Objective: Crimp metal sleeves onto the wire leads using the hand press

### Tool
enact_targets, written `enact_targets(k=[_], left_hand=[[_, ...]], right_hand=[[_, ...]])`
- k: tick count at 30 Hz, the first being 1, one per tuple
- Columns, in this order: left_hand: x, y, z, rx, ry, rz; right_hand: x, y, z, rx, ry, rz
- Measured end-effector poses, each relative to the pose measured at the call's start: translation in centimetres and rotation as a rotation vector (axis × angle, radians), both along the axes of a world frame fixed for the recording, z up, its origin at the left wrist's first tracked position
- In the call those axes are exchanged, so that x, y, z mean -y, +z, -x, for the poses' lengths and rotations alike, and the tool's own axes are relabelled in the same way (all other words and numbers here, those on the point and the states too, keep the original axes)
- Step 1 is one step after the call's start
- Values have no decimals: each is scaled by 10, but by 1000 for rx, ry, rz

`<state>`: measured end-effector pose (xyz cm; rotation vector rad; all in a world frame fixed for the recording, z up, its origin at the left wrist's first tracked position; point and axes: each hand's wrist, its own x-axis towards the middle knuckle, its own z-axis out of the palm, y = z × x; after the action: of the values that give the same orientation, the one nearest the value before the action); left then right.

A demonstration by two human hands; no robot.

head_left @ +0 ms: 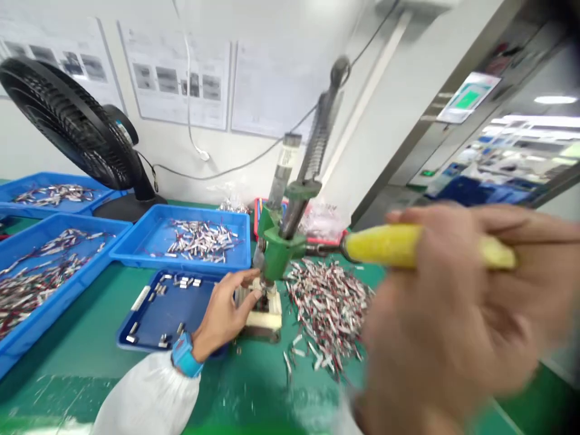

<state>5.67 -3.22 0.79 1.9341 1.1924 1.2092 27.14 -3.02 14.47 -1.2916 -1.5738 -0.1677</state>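
Observation:
A green hand-lever press (277,257) stands on the bench with its spring-wrapped shaft tilted upward. My right hand (446,326), blurred by motion, is wrapped round the yellow lever handle (385,244). My left hand (226,308) is at the press's pale base block (260,320), thumb and index finger curled in under the ram. Whatever small piece they pinch is hidden. Just behind that hand, a dark blue tray (176,311) holds small silver metal pieces. To the right of the press lies a heap of small silver parts with red and dark wires (328,302).
Beyond the dark tray is a blue bin (181,208) of wired parts. More blue bins, including a long one (90,272), stand at the left. A black fan (77,127) rises behind them. A red-edged container with plastic bags (321,220) sits behind the press.

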Motion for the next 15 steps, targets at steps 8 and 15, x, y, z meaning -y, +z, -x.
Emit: enact_targets(k=[8, 15], left_hand=[[-8, 7, -13, 85, -6, 23], [-22, 30, 3, 73, -363, 281]], right_hand=[[76, -56, -18, 25, -71, 22], [117, -181, 8, 502, -40, 369]])
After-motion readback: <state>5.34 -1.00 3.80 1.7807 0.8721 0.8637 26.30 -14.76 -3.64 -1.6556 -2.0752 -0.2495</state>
